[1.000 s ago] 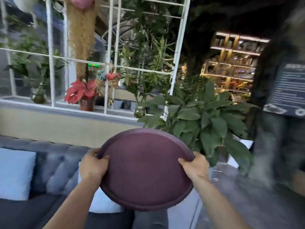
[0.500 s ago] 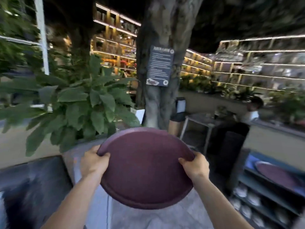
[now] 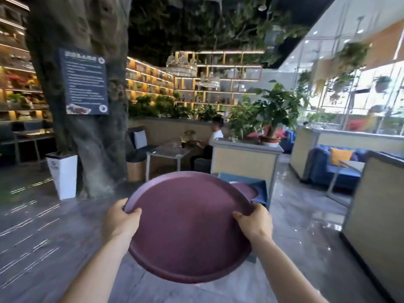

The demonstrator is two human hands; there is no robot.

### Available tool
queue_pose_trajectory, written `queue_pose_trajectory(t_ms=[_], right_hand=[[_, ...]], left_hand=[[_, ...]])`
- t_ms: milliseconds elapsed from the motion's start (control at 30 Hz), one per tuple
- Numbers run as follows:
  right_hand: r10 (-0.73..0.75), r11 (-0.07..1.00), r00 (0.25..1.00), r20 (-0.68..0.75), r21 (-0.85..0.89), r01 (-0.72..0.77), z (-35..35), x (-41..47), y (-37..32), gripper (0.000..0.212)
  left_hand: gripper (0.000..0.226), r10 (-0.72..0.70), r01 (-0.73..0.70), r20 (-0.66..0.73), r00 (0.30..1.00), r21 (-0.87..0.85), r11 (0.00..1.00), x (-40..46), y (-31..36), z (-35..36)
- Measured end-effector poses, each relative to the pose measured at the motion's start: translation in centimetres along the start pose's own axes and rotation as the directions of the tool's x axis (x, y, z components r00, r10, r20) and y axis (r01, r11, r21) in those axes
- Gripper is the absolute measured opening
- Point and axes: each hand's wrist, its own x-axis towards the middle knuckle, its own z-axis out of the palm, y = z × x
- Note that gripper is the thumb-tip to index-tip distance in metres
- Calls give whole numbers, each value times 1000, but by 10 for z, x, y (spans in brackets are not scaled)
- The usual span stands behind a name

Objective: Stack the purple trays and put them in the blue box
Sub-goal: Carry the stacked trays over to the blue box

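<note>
Plainly, with the left hand [image 3: 119, 219] and right hand [image 3: 254, 223] each pinching the purple tray [image 3: 188, 228] by its rim, a tilt could slide it off short of the blue box [image 3: 261, 190].

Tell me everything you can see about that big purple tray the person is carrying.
The purple tray is round and broad, with a low raised rim and a dull, finely textured inside that looks like plastic. It is empty. It is held in the air in front of the person, tilted a little so its inside faces the camera. The left hand grips its left rim and the right hand its right rim, thumbs over the edge. Just beyond its far right edge another purple tray lies in a blue box.
</note>
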Motion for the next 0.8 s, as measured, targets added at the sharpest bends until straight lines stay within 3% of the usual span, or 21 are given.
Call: queue_pose_trajectory(t_ms=[233,400,800], right_hand=[[106,990,981,-160,-72,-119,-96,61,78,46],[173,977,959,-224,-82,-195,-132,88,118,48],[246,954,927,-284,-99,-284,-86,171,154,58]], left_hand=[[28,36,-35,204,978,-6,999,-45,32,143],[35,79,-86,243,967,18,996,-67,46,208],[36,52,-69,320,946,41,997,-13,31,312]])
